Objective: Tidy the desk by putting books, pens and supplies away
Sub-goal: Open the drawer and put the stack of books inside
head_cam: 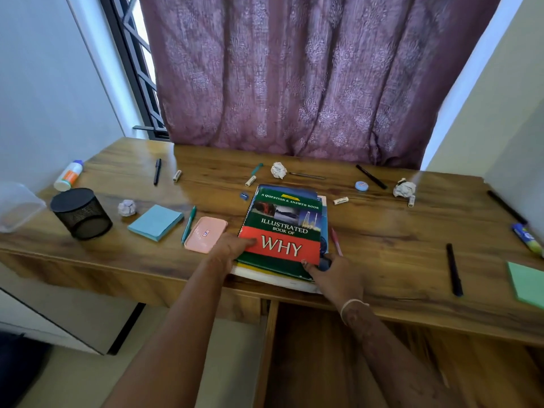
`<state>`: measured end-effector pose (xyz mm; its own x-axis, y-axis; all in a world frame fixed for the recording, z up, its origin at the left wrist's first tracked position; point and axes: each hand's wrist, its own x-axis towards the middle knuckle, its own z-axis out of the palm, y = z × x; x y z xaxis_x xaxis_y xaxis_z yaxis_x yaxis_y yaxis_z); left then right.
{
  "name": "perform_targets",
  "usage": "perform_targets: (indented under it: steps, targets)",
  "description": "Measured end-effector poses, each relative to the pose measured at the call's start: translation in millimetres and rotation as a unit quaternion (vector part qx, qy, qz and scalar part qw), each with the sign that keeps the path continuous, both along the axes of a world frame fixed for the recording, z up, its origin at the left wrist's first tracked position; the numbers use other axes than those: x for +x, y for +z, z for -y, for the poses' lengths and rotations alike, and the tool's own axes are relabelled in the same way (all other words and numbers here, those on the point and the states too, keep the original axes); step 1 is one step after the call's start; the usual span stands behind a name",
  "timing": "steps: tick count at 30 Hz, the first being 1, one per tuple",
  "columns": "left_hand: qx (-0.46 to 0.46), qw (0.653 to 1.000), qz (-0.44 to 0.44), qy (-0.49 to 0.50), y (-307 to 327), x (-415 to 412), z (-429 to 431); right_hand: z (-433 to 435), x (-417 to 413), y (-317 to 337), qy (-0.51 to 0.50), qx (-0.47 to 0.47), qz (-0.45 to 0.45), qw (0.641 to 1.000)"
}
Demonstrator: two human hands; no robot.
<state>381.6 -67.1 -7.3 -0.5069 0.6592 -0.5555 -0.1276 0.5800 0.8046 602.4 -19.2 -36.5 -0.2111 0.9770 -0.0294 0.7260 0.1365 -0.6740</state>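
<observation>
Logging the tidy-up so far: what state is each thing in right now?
Book stack, closed, overhanging the desk edge, gripped by left hand and right hand.
Drawer, open.
Mesh pen cup, upright.
Glue bottle, lying down, capped.
Pink case, shut.
Curtain, drawn.

Counted on the bench:
- three paper balls
- four white sticks
- four black pens
- two teal pens
- two sticky-note pads
- one mesh cup
- one glue bottle
- one pink case
- one book stack, volumes uncountable
</observation>
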Motion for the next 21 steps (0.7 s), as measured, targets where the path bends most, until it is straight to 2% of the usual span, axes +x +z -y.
perform_targets:
  steps: [4, 9, 13, 21]
  targets:
    - [0.020, 0.997, 0.067, -0.034, 1.4, -2.1, 6.0, -1.1, 3.2, 2.2, -0.003, -0.021, 0.002, 1.000]
    - [0.083, 0.991, 0.109, 0.000, -0.3, 8.9, 10.9, 2.3, 7.8, 7.7, -0.011, -0.048, -0.028, 0.998]
    - [0.122, 0.986, 0.107, 0.033, 1.8, 18.7, 15.2, 1.1, 10.8, 11.6, -0.013, -0.083, -0.067, 0.994]
    - [0.170, 0.974, 0.136, 0.064, 21.9, 31.3, 59.7, 30.8, 27.3, 38.4, -0.017, -0.142, -0.207, 0.968]
